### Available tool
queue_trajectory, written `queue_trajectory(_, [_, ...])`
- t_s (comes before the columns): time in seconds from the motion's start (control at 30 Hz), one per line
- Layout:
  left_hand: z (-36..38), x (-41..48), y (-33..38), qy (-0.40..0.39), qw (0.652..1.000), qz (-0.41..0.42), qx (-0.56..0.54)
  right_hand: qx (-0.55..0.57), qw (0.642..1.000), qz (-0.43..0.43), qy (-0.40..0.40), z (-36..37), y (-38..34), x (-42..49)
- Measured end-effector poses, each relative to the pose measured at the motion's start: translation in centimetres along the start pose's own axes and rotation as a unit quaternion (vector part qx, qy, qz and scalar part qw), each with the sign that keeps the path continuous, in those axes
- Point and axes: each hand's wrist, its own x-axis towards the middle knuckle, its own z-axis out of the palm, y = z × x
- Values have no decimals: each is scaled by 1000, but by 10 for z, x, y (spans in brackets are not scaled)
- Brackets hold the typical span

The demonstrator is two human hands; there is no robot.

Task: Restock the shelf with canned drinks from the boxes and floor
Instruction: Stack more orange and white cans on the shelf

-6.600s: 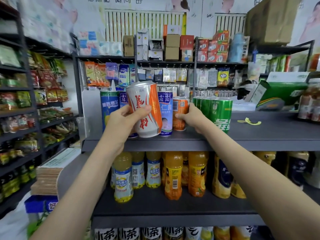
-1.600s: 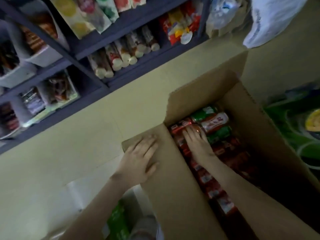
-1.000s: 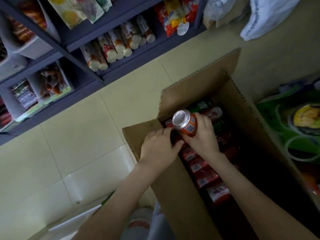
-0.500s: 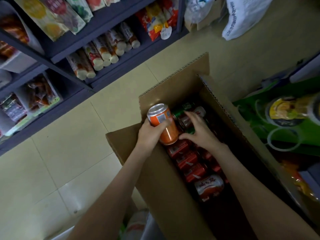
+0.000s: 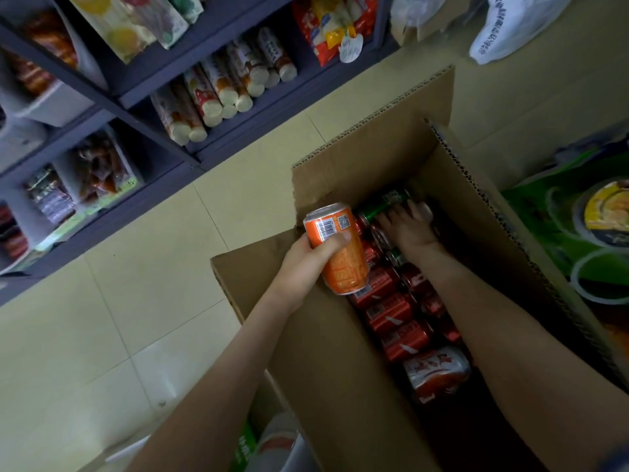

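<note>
One orange can (image 5: 345,267) is all you have out so far as this view shows: your left grip (image 5: 306,264) is wrapped round it, thumb across the barcode, holding it tilted just above the near left edge of the cardboard box (image 5: 340,369), not on any shelf yet. Your right grip (image 5: 408,229) reaches down into the far end of the box with its fingers spread over the cans there, touching a green can (image 5: 381,204); I cannot tell whether it has closed on one. Most of the job looks to be ahead of you. The box stands open on the floor (image 5: 136,301) and is far from emptied: red cans (image 5: 391,311) lie on their sides in rows along its left wall, green ones sit at the far end, and a white and red can (image 5: 435,369) lies at the near end. The right side of the box is in shadow, so what is there is unclear. The drinks shelf is out of view; the snack shelf (image 5: 102,226) beyond the floor holds only packets.
</note>
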Motion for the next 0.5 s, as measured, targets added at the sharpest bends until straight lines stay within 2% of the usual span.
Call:
queue_trajectory(0.1, [2,-3,2,-12,1000,6,22,89,995,34,6,-2,-2,-13])
queue_trajectory(0.2, [8,-10,3,-16,999,7,30,231,966,108,53,-4,-13,-46])
queue_trajectory(0.33, [29,-37,18,-38,998,39,33,446,867,168,145,-24,-21,-115])
queue_trajectory(0.5, [71,-101,46,-83,991,101,32,561,758,213,257,-67,-8,-237])
